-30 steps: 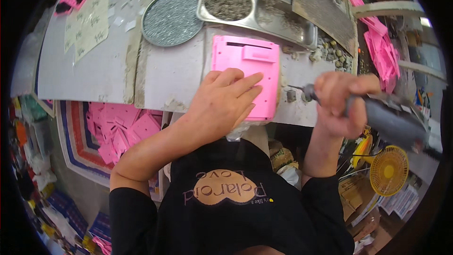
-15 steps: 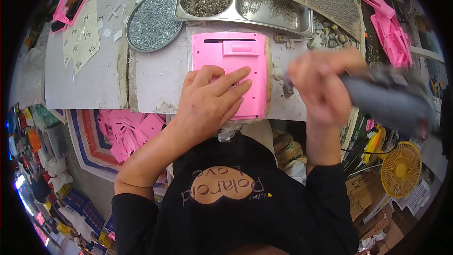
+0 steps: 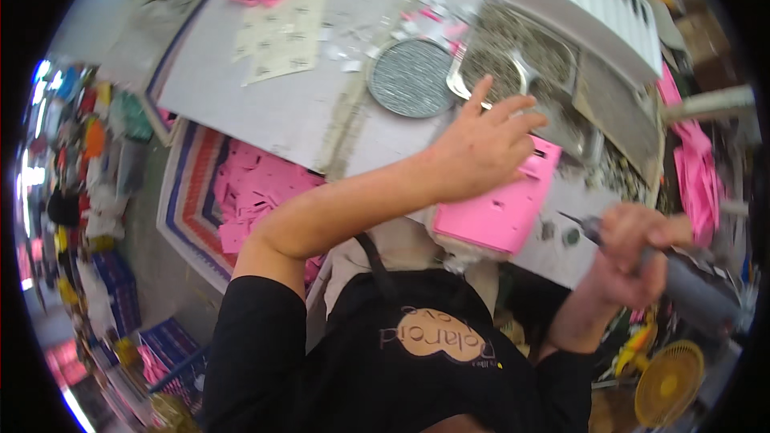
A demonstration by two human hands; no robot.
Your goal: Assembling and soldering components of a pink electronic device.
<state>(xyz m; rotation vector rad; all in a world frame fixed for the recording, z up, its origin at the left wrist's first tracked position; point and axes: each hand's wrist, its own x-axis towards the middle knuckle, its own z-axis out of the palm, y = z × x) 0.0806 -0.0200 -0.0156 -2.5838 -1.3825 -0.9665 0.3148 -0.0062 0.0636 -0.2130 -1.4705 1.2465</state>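
My left hand (image 3: 491,146) is raised over a pink plastic panel (image 3: 491,218), fingers spread and holding nothing, its fingertips near a metal compartment tray (image 3: 593,147) of small springs. The panel lies flat at the table's near edge; my hand and wrist hide part of it. To its right, my right hand (image 3: 630,261) is wrapped round a dark grey electric screwdriver (image 3: 704,293). Its thin bit points left toward the panel, apart from it. Left of the tray stands a round grey dish (image 3: 411,78) filled with small metal screws.
A white slotted housing (image 3: 589,4) and a textured board (image 3: 616,108) stand beyond the tray. A marked paper sheet (image 3: 285,36) lies on the table's left. Below sits a striped bag (image 3: 188,200) of pink panels. A yellow fan (image 3: 670,385) is at lower right.
My left hand has lifted off the panel and moved toward the tray, its fingers spreading. The screwdriver is still in my right hand. The whole view has turned and shifted.
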